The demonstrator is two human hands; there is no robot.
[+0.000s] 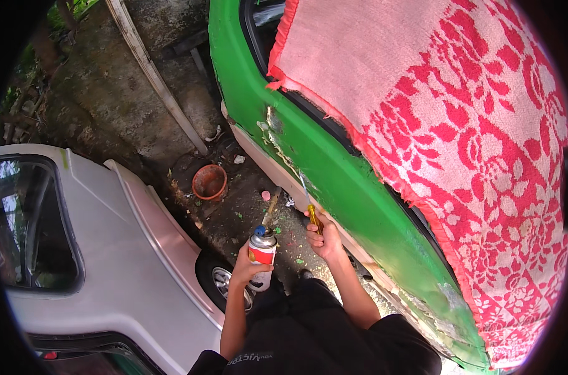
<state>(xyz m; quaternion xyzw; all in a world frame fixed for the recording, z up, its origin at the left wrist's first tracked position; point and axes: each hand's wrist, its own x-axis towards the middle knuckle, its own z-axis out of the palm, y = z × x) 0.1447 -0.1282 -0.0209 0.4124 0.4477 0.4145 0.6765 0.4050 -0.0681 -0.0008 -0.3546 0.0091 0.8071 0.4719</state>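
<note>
My left hand (244, 267) is wrapped round a gas canister torch (261, 255), white and red with a blue knob on top. Its metal nozzle points forward, away from me. In my right hand (326, 240) is a screwdriver (313, 216) with a see-through yellow handle. The thin shaft reaches up to the lower side of a green car body (334, 169), and its tip appears at or very near the panel. Along that panel runs a strip of cracked, peeling paint (276, 142) showing pale filler. I cannot tell whether the torch is lit.
A pink and red floral towel (434, 112) covers the green car's windows. To the left stands a silver car (109, 225) with its wheel (224, 280) close by. An orange-brown pot (209, 182) sits on the ground, where green paint flakes lie scattered. A long pale beam (155, 75) leans beyond.
</note>
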